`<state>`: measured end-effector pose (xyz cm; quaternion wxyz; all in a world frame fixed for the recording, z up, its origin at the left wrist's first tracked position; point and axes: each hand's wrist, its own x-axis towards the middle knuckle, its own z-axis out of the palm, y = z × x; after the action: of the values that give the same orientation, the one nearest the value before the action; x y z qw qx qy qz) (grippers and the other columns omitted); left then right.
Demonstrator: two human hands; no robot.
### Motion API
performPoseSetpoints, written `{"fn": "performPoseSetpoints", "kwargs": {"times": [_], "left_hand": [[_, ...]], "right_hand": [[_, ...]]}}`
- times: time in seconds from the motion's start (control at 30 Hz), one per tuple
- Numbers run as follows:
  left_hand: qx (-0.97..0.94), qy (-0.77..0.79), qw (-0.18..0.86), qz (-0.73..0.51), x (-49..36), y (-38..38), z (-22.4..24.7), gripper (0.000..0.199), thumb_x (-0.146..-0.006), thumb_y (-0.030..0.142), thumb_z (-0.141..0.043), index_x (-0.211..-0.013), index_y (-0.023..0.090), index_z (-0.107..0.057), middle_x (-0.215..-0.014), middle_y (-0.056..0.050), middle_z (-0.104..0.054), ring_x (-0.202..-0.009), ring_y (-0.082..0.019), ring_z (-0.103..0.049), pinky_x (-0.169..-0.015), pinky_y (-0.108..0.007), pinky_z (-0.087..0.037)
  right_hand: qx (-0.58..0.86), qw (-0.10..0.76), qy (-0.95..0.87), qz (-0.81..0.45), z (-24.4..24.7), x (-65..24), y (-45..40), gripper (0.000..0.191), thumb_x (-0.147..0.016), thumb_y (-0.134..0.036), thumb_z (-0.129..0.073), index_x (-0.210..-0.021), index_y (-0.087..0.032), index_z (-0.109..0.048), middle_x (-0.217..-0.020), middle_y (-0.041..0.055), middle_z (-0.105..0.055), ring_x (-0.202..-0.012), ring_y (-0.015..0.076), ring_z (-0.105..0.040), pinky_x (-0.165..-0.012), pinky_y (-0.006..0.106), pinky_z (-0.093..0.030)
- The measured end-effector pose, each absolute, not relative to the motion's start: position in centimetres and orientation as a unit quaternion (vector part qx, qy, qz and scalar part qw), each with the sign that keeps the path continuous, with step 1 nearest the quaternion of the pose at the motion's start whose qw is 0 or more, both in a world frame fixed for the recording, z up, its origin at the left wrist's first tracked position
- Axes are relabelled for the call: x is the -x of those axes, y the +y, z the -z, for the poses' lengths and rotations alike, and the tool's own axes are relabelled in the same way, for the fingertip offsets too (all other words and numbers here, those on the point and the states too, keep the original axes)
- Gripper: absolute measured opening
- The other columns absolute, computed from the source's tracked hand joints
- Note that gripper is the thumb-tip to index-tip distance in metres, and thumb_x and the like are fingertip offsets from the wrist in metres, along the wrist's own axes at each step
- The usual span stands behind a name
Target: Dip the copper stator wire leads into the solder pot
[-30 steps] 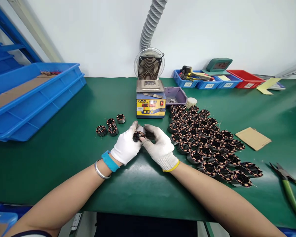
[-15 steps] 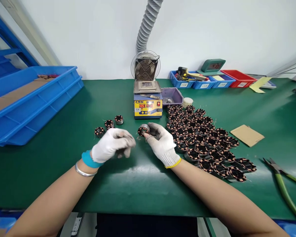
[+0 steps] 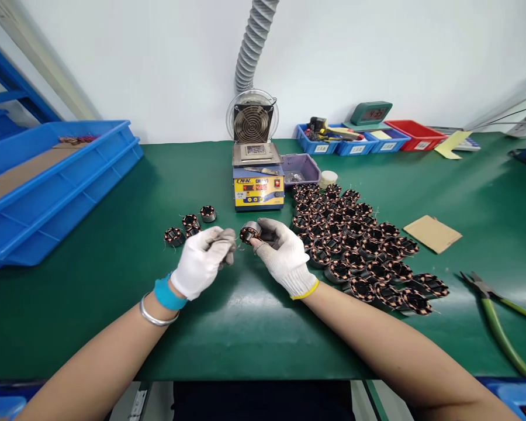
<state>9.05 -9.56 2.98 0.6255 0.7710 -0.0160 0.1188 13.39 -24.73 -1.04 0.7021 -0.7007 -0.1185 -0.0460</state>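
Note:
In my gloved right hand is a motor stator, a short grey ring with copper windings, pinched between thumb and fingers above the bench. Thin wire ends stick out from its left side. Just left of it, my gloved left hand has thumb and fingers pressed together; whatever lies between them is too small to make out. Several more stators stand behind the left hand. A large group of stators stands in rows right of my right hand.
A blue and yellow solder pot with a fan behind it stands at the back, beside a purple tray. Pliers and a cardboard piece lie right. A blue crate occupies the left; small bins line the wall.
My left hand's fingers have closed together close to the stator's wire ends. The right hand keeps its hold on the stator. The whole view has shifted slightly.

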Motion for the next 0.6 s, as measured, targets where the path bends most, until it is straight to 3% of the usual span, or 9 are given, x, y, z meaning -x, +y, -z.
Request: {"fn": "performPoseSetpoints", "kwargs": {"times": [0.1, 0.2, 0.33, 0.53, 0.6], "left_hand": [[-0.748, 0.008, 0.635, -0.194, -9.1, -9.1, -3.4, 0.041, -0.075, 0.055, -0.057, -0.062, 0.017, -0.05, -0.05, 0.001, -0.051, -0.04, -0.008, -0.043, -0.036, -0.019, -0.032], [-0.774, -0.012, 0.62, -0.125, -9.6, -9.6, -2.8, 0.045, -0.068, 0.06, -0.064, -0.07, 0.016, -0.053, -0.054, 0.001, -0.054, -0.042, -0.008, -0.043, -0.038, -0.02, -0.034], [-0.792, -0.01, 0.606, -0.077, -9.4, -10.7, -1.9, 0.032, -0.073, 0.047, -0.063, -0.067, 0.016, -0.056, -0.054, 0.002, -0.054, -0.047, -0.009, -0.045, -0.044, -0.021, -0.039], [-0.734, 0.028, 0.625, -0.264, -8.8, -10.3, -2.5, 0.021, -0.069, 0.036, -0.063, -0.069, 0.017, -0.054, -0.054, 0.002, -0.055, -0.044, -0.009, -0.048, -0.041, -0.021, -0.039], [-0.765, 0.032, 0.591, -0.256, -9.1, -10.3, -2.4, 0.021, -0.064, 0.032, -0.067, -0.069, 0.017, -0.054, -0.059, 0.001, -0.058, -0.05, -0.011, -0.052, -0.047, -0.021, -0.044]], "right_hand": [[0.692, 0.712, -0.111, 0.043, 0.7, -13.4, -24.7, 0.043, -0.068, -0.031, -0.069, -0.108, -0.017, -0.059, -0.098, 0.0072, -0.069, -0.082, 0.0192, -0.067, -0.074, 0.033, -0.058], [0.695, 0.709, -0.112, 0.048, 0.6, -13.2, -24.8, 0.045, -0.068, -0.031, -0.068, -0.109, -0.015, -0.059, -0.099, 0.0091, -0.069, -0.083, 0.0198, -0.067, -0.076, 0.034, -0.057], [0.713, 0.686, -0.128, 0.069, 0.8, -13.2, -24.9, 0.046, -0.068, -0.031, -0.068, -0.109, -0.013, -0.06, -0.1, 0.0105, -0.068, -0.084, 0.0201, -0.066, -0.079, 0.036, -0.056], [0.687, 0.717, -0.105, 0.053, 1.1, -13.6, -24.6, 0.046, -0.067, -0.031, -0.069, -0.109, -0.017, -0.057, -0.099, 0.0074, -0.068, -0.08, 0.0182, -0.065, -0.074, 0.034, -0.057], [0.68, 0.724, -0.1, 0.055, 1.0, -13.5, -24.5, 0.046, -0.066, -0.032, -0.069, -0.108, -0.017, -0.057, -0.099, 0.0077, -0.068, -0.08, 0.0185, -0.066, -0.074, 0.034, -0.057]]}}
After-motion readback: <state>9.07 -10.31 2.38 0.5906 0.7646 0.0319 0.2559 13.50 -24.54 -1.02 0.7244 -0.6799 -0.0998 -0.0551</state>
